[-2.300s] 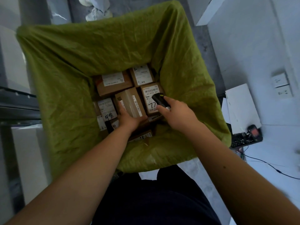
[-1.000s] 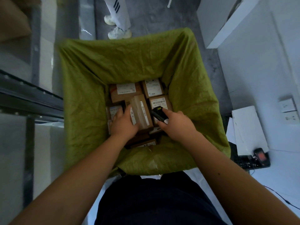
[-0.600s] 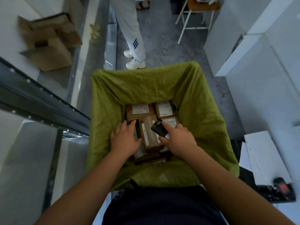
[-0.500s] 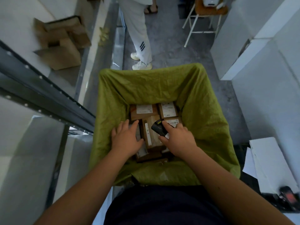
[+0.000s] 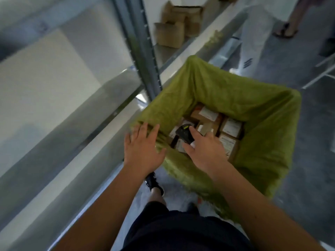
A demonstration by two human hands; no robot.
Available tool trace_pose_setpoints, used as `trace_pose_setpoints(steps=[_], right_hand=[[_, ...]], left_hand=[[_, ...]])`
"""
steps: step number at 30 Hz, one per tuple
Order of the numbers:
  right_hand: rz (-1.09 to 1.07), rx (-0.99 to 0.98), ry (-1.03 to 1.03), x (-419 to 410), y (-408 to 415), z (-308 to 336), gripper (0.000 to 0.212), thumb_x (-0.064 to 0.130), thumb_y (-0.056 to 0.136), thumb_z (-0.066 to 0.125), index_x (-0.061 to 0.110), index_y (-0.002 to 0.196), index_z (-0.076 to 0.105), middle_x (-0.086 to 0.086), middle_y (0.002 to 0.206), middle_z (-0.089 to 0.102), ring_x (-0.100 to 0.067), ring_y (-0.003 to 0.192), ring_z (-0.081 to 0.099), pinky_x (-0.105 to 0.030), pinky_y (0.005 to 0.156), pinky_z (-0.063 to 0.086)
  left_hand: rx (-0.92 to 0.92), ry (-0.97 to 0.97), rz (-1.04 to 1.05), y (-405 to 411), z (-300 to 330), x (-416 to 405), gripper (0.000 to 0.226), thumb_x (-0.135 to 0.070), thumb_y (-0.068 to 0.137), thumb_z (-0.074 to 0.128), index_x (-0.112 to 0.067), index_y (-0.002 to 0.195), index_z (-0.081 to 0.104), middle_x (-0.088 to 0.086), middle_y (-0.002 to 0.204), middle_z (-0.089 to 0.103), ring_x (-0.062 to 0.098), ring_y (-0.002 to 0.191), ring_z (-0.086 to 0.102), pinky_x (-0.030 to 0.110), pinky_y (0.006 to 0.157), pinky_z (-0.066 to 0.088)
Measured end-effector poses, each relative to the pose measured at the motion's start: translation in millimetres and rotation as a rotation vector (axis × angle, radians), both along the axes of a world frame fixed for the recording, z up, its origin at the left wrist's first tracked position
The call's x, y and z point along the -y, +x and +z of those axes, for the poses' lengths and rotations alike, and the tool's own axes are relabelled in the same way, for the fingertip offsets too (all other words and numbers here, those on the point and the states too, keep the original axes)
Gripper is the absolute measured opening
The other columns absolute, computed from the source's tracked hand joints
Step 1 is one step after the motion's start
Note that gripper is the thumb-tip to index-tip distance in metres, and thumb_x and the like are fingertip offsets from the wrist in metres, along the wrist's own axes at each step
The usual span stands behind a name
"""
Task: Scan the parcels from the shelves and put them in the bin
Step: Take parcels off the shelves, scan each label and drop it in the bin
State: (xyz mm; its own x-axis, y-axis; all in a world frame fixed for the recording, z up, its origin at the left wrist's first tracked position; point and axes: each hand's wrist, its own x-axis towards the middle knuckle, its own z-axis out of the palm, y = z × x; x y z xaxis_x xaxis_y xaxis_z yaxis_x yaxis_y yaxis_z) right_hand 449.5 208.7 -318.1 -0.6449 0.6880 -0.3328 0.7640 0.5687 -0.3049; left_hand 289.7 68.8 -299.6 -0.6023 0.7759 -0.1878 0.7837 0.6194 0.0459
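Over the bin (image 5: pixel 272 127), right hand (image 5: pixel 204 153) gripping scanner (image 5: pixel 184 135), parcels (image 5: pixel 232 127) below

parcel labels (image 5: pixel 208 113) blurred, nothing legible

The bin (image 5: pixel 268 124), lined with green sacking, stands open at the top, so the way in is from above. Its floor is packed with labelled parcels (image 5: pixel 232 126) set close together, with no gap showing between them. The right hand (image 5: pixel 204 151), holding a black scanner (image 5: pixel 184 133), hangs over the near-left part of that opening; the far-right part is unblocked. The left hand (image 5: pixel 143 151), fingers spread, sits at the bin's near-left corner, just beside the metal shelf upright (image 5: pixel 143 57). The shelf rail (image 5: pixel 81 138) runs close along the bin's left side. Cardboard boxes (image 5: pixel 172 31) occupy the far shelf. A person's white-trousered legs (image 5: pixel 253 38) stand beyond the bin
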Motion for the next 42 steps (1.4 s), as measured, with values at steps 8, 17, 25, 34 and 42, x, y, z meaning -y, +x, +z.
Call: trace_pose_setpoints(steps=[8,17,25,34,42], right_hand=[[0.430,-0.153,-0.056,95,-60,23,0.072,0.068,0.100,0.038,0.039,0.162,0.016,-0.022,0.138,0.051,-0.038,0.120,0.054,-0.049,0.100,0.049],[0.833,-0.328,-0.063,260,-102,79,0.066,0.063,0.101,0.043,0.041,0.160,0.022,-0.015,0.123,0.051,-0.033,0.106,0.057,-0.040,0.087,0.052],[1.016,-0.433,-0.055,418,-88,140,0.064,0.068,0.097,0.047,0.046,0.155,0.032,-0.012,0.116,0.055,-0.033,0.103,0.059,-0.047,0.092,0.054],[1.070,-0.592,0.003,531,-64,218,0.062,0.068,0.100,0.041,0.047,0.156,0.027,-0.006,0.109,0.047,-0.028,0.093,0.056,-0.045,0.086,0.054],[1.035,-0.697,0.099,557,-82,273,0.062,0.065,0.099,0.044,0.045,0.156,0.030,-0.007,0.112,0.049,-0.026,0.092,0.054,-0.038,0.078,0.048]], left_hand=[[-0.096,0.056,0.480,19,35,165,0.086,-0.070,0.096,0.047,-0.035,0.165,0.011,0.004,0.174,0.010,0.028,0.161,0.005,0.053,0.130,0.009],[-0.209,0.192,0.910,60,82,339,0.090,-0.070,0.093,0.053,-0.036,0.166,0.011,0.005,0.174,0.015,0.028,0.161,0.007,0.054,0.129,0.012],[-0.328,0.296,1.104,122,139,496,0.090,-0.068,0.093,0.055,-0.037,0.166,0.013,0.006,0.173,0.019,0.028,0.161,0.009,0.054,0.128,0.013],[-0.475,0.386,1.075,157,218,603,0.089,-0.066,0.094,0.058,-0.037,0.165,0.014,0.005,0.173,0.017,0.029,0.161,0.006,0.056,0.129,0.012],[-0.499,0.468,1.006,134,278,641,0.091,-0.066,0.090,0.063,-0.037,0.164,0.018,0.002,0.171,0.023,0.028,0.160,0.013,0.054,0.127,0.019]])
